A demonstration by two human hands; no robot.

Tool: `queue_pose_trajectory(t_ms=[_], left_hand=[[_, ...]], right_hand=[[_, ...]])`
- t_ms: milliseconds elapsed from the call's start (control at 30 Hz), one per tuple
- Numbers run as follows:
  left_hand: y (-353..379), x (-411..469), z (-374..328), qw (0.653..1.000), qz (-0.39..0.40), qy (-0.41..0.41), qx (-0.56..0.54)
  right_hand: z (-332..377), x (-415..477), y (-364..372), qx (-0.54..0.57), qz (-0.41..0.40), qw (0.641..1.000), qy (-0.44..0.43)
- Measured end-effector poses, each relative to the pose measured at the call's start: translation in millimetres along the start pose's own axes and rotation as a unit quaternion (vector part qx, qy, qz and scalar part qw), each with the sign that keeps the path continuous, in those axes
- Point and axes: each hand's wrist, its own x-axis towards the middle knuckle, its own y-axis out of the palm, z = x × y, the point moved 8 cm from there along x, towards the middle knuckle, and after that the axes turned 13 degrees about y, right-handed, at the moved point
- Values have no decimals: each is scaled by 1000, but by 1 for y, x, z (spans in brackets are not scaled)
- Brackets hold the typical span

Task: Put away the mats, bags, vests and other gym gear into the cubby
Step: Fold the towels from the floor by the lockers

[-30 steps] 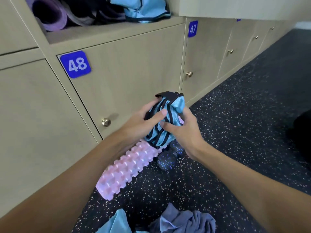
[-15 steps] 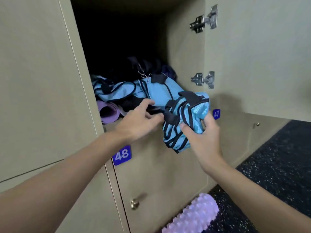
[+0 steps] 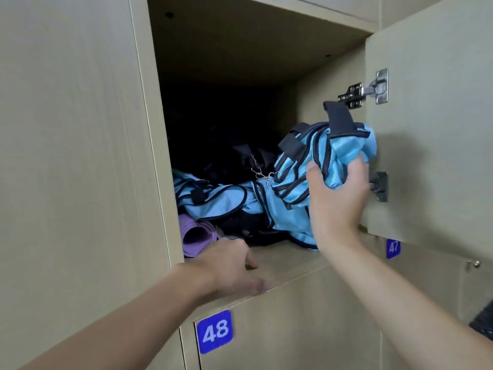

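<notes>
My right hand point(image 3: 337, 193) grips a bunched light-blue vest with dark trim point(image 3: 317, 161) at the right side of the open cubby point(image 3: 290, 259), just above the pile inside. In the cubby lie more blue gear point(image 3: 213, 202), dark items point(image 3: 256, 225) and a rolled purple mat point(image 3: 194, 237) at the front left. My left hand point(image 3: 232, 268) rests on the cubby's front ledge, fingers loosely bent, holding nothing.
The cubby's door point(image 3: 432, 129) stands open to the right, with metal hinges point(image 3: 365, 90) close to the vest. Below are closed doors numbered 48 point(image 3: 214, 331) and 47 point(image 3: 393, 247). A closed panel point(image 3: 74, 156) fills the left. Dark floor point(image 3: 484, 320) shows at far right.
The view rose from the floor to the open cubby. My right hand lifted the vest up to the cubby's right side. My left hand let go of it and dropped to the ledge.
</notes>
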Motion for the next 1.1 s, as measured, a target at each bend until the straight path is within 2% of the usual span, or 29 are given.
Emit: queue_pose_trajectory(t_ms=[67, 100, 133, 167, 233, 267, 300, 433, 633, 933, 1033, 1100], left_hand=[[0, 3, 2, 1000, 15, -5, -11], [0, 4, 3, 1000, 20, -5, -15], [-1, 6, 4, 1000, 22, -6, -14], [-2, 7, 5, 1000, 21, -7, -12], [-2, 9, 6, 1000, 25, -14, -11], [-3, 9, 8, 999, 26, -15, -12], [-3, 9, 9, 1000, 24, -15, -13], [-4, 11, 10, 1000, 19, -13, -13], [-8, 3, 5, 1000, -16, -7, -4], [4, -21, -11, 997, -69, -1, 36], [6, -36, -21, 992, -123, -4, 35], [16, -55, -33, 983, -171, 27, 56]], right_hand=[[0, 16, 25, 36, -56, 998, 10], [-2, 30, 51, 34, -37, 998, 25], [-5, 45, 89, 21, 48, 997, 54], [-10, 54, 132, -7, 177, 979, 101], [-22, 41, 192, -72, 412, 891, 177], [-23, 29, 204, -89, 476, 857, 176], [-21, 19, 205, -103, 499, 846, 156], [-29, 0, 186, -123, 504, 847, 115], [-27, -30, 125, -189, 467, 858, 98], [-48, -72, -2, -225, 397, 882, 120], [-63, -93, -35, -224, 387, 882, 152], [-81, -120, -54, -234, 416, 862, 171]])
